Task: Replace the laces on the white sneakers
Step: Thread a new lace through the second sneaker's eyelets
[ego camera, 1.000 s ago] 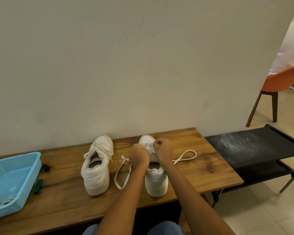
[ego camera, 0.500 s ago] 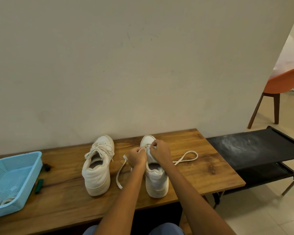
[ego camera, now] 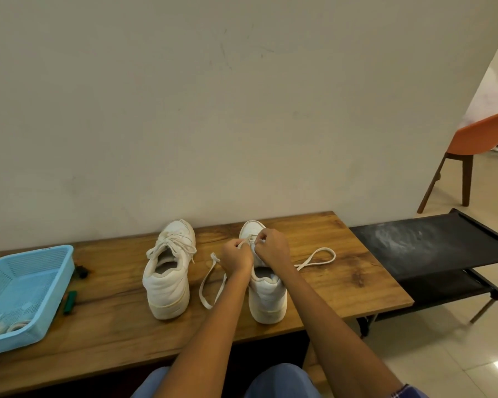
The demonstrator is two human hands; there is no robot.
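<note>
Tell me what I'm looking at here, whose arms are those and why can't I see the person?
The camera sits on the person's head and looks down, so you see only their arms and knees. They sit at a wooden table against a wall. Two white sneakers stand on it. The left sneaker already has a lace threaded. The person is working on the right sneaker. The left hand pinches a flat white lace, and the right hand pinches it too, near the shoe's front eyelets. The lace's loose ends trail on the table on both sides. At the far left sits a blue basket with more laces in its corner, beside some small dark and green bits I cannot identify.
</note>
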